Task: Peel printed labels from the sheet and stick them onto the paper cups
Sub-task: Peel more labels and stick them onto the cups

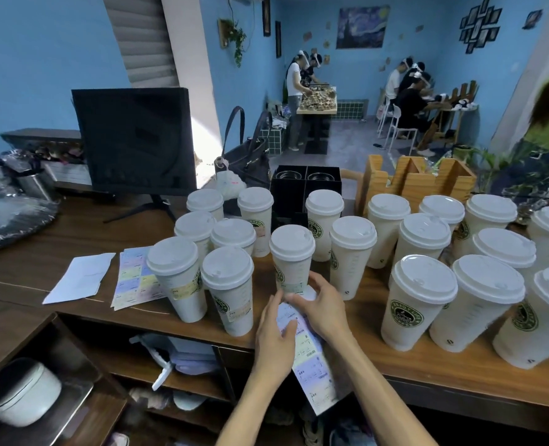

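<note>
Where the blue room meets the brown wooden bench (57,252), lots of white paper cups with lids stand close together.
At the far left sits a shiny bag (9,214), then a black screen (131,140), a white paper (78,278) and a flat label sheet (134,278). Beside it stand labelled cups (176,278). In the middle the left hand (274,336) holds a long sheet (308,358) with curled fingers, while the right hand (323,307) pinches its top by one cup (292,255). More cups (418,304) crowd the right.
</note>
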Tool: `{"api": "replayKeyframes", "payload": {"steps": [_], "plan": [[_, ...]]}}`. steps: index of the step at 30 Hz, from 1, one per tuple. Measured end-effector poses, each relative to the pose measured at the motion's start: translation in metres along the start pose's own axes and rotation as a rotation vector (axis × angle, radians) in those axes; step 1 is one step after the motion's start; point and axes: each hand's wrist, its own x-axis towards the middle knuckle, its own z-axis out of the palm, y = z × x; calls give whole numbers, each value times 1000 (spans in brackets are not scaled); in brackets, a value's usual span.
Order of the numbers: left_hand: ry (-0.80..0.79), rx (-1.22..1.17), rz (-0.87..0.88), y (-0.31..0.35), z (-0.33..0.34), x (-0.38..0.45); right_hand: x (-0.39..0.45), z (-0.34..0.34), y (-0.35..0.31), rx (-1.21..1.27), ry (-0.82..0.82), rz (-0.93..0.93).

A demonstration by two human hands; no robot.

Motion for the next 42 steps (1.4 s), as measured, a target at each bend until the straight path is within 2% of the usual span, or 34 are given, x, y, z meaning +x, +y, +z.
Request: {"api": "replayKeyframes", "payload": {"steps": [4,11,15,20,23,28,34,37,39,42], "plan": [[-13,220,-11,-2,5,-2,16,8,-3,5,19,-4],[-33,219,-64,-4,12,0,35,20,-1,21,37,13],[45,94,-52,-1,8,-2,28,18,4,34,84,64],[213,-211,-92,3,10,-7,-2,3,5,37,189,69],[245,-328,-125,6,13,-13,-24,-1,10,67,218,106],[200,-303,-168,-3,20,-8,-28,-7,6,23,197,74],[202,-237,-139,5,20,-11,-21,-9,-4,-70,162,0],[205,-71,-141,15,16,-13,-17,-6,-7,-119,134,-18],[236,28,-67,22,15,-13,-16,-4,-7,-132,126,-22],[217,-77,11,41,18,-6,-16,-2,-6,-138,128,-28]]}}
